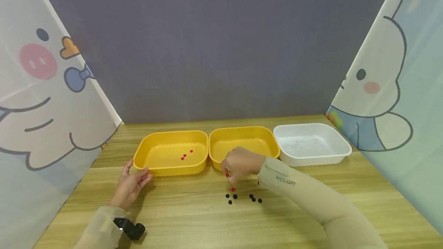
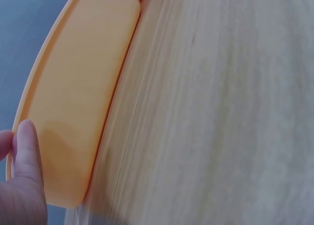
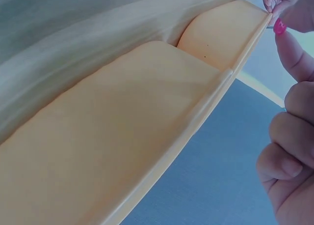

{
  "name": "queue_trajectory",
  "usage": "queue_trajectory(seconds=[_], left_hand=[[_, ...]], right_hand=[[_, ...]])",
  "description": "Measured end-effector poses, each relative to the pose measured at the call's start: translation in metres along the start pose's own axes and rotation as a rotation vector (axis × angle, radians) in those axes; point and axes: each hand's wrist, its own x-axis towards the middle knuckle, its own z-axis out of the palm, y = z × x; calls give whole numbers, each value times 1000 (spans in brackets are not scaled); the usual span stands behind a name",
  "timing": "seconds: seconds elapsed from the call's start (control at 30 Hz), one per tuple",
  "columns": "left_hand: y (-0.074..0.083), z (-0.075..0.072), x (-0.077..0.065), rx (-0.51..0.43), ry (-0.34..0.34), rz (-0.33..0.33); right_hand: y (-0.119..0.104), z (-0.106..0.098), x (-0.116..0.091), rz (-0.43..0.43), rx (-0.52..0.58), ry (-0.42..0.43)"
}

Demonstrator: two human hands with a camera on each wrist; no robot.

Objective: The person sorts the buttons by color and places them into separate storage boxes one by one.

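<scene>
1. At the far left hangs a pale printed panel [image 1: 38, 87] with a cartoon figure on it.
2. The left hand [image 1: 129, 185], a black device [image 1: 129, 228] strapped at its wrist, holds the near left corner of the left yellow tray [image 1: 176, 171]; its fingers are only slightly bent, one of them lying against the tray's outer wall.
3. Inside that tray, right of its middle, three red discs [image 1: 185, 155] lie in a short slanting row.
4. The right hand [image 1: 240, 164] is nearly closed, thumb and index finger pinching a red disc [image 3: 279, 26] at their tips, the other fingers curled in. It is in front of the near side of the middle yellow tray [image 1: 256, 145], hiding part of it; the two yellow trays stand side by side.
5. Another red disc [image 1: 233, 190] shows just below the fingertips, and nearer the person several black discs [image 1: 253, 199] lie scattered on the wooden table [image 1: 194, 218].
6. The white tray [image 1: 316, 160] stands next to the middle one, well apart from the left hand.
7. At the far right is a second printed panel [image 1: 401, 87].
</scene>
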Motion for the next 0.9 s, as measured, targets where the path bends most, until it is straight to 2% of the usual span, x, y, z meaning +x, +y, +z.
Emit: queue_trajectory(seconds=[0.37,0.73,0.9], left_hand=[[-2,0,3,-12,-18,19],[-1,1,3,5,0,22],[-1,0,3,7,6,21]], right_hand=[[5,-1,16,22,12,-15],[7,-5,29,10,-17,5],[7,-6,34,12,8,-2]])
